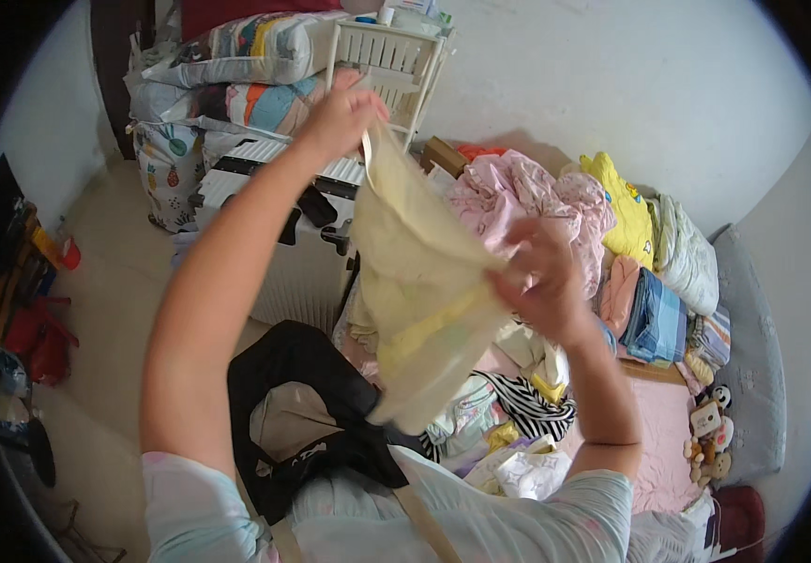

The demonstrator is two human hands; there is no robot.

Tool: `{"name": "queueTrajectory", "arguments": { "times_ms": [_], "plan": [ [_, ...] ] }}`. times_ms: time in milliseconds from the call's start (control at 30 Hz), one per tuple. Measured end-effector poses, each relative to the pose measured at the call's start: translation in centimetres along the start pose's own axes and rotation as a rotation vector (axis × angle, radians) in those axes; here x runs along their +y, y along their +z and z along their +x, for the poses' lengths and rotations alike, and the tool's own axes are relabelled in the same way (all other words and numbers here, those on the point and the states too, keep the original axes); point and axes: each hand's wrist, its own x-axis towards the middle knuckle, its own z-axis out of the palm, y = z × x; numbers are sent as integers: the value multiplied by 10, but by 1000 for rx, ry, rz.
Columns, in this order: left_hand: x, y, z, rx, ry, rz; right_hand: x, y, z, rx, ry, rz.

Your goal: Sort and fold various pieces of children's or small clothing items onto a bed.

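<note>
Between left hand (338, 117) and right hand (551, 286), filmy pale yellow piece (415, 249) hung loose

At far left, a patterned bag (163, 174) stood on the floor, and right of it a white suitcase (297, 286) lay behind the left forearm. The left hand was raised highest, its thumb and fingers pinched on the piece's upper corner, beside a whitish band along the edge. From there the piece slanted down to the right, held up in the air, its lower end hanging free near a black bag (257, 436) in front of the body.

It looked thin, see-through and very light, so it would probably fold and flutter easily; whether it was woven cloth or soft plastic, I could not tell. Slipperiness was equally unclear. The banded edge seemed the surest grip, with 1 pinch at each end keeping it spread, and gentle pulling advisable in case it stretched or tore.

The right hand, lower and blurred, appeared closed on the right edge; how firmly, I could not tell. Below it lay a black-and-white striped cloth (538, 408); beyond it, rumpled pink bedding (508, 188); farther right, folded blue cloth (659, 319) on the bed (654, 422).
</note>
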Motion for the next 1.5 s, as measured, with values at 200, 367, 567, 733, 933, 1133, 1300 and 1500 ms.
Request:
{"name": "queueTrajectory", "arguments": {
  "times_ms": [200,367,567,733,933,1133,1300,1500],
  "plan": [
    [109,-76,16,68,6,182,-2,-96,70,-104,370,-183],
    [133,-85,19,7,40,343,0,-127,84,-143,359,-278],
    [145,-85,11,-90,-36,351,-4,-146,96,-35,310,-333],
    [149,-85,14,12,-66,268,-13,-156,103,92,180,-262],
    [175,-75,23,557,196,580,-10,-167,115,-73,375,-324],
    [212,-89,37,667,444,363,5,-194,132,243,328,83],
    [262,-109,39,682,577,260,-32,-258,166,642,146,-309],
    [251,-139,28,325,423,159,-43,-259,165,348,-87,-491]
  ]
}}
